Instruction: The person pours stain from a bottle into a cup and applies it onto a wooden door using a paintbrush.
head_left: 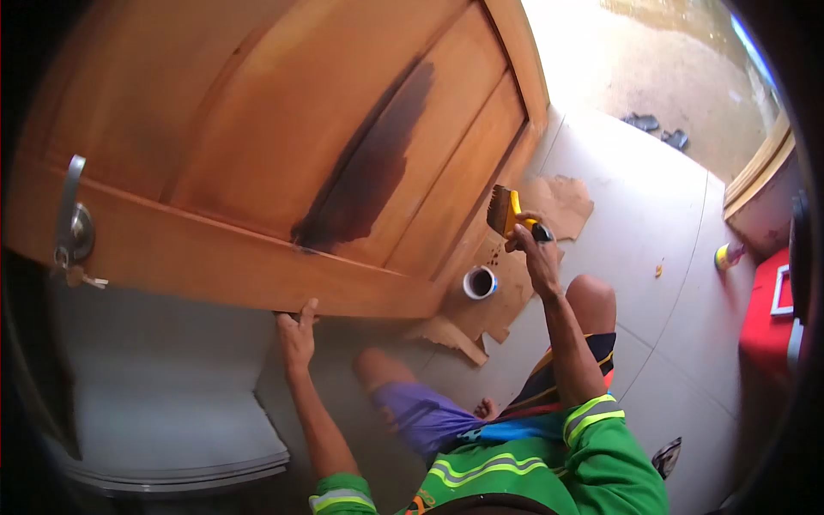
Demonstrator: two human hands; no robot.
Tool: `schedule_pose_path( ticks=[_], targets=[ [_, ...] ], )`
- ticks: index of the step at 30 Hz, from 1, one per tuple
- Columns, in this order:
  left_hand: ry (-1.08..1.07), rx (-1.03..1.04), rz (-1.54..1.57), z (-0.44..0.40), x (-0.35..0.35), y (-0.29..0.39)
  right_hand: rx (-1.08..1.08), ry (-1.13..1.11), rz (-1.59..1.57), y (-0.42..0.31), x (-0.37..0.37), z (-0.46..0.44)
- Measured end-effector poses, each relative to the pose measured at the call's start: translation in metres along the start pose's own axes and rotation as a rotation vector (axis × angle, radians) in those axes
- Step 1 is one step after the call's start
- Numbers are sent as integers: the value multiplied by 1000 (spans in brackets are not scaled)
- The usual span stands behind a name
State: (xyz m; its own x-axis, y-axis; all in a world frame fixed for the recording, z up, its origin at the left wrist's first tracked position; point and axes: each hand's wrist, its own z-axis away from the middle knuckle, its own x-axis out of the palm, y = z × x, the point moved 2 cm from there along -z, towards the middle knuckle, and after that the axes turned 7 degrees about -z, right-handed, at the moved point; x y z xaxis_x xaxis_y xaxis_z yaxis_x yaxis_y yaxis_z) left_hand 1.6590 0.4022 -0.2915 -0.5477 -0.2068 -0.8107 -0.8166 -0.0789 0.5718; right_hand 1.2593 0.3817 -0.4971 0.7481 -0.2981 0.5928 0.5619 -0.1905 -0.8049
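My right hand grips a paintbrush with a yellow ferrule and dark bristles, held over the cardboard to the right of the door. My left hand holds the edge of the wooden door, with the thumb and a finger on its face. A long dark brown wet-looking patch covers part of one door panel. Below the brush, a white cup of dark liquid stands on torn brown cardboard.
A metal door handle with keys is at the left. White sheets lie lower left. A red box and a small bottle are at the right. Dark sandals lie outside the doorway.
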Motion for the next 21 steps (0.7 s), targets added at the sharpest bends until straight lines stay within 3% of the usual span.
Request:
schedule_pose_path(
  ticks=[2,9,13,21],
  targets=[
    [-11,-1,-48,-1,-3,5,75,7,0,-2,2,7],
    [29,-54,-90,2,-2,27,-51,104,622,16,-2,5],
    [18,-44,-120,3,-1,24,87,106,608,13,-3,5],
    [20,-52,-78,-2,1,16,68,33,782,-3,-2,8]
  ],
)
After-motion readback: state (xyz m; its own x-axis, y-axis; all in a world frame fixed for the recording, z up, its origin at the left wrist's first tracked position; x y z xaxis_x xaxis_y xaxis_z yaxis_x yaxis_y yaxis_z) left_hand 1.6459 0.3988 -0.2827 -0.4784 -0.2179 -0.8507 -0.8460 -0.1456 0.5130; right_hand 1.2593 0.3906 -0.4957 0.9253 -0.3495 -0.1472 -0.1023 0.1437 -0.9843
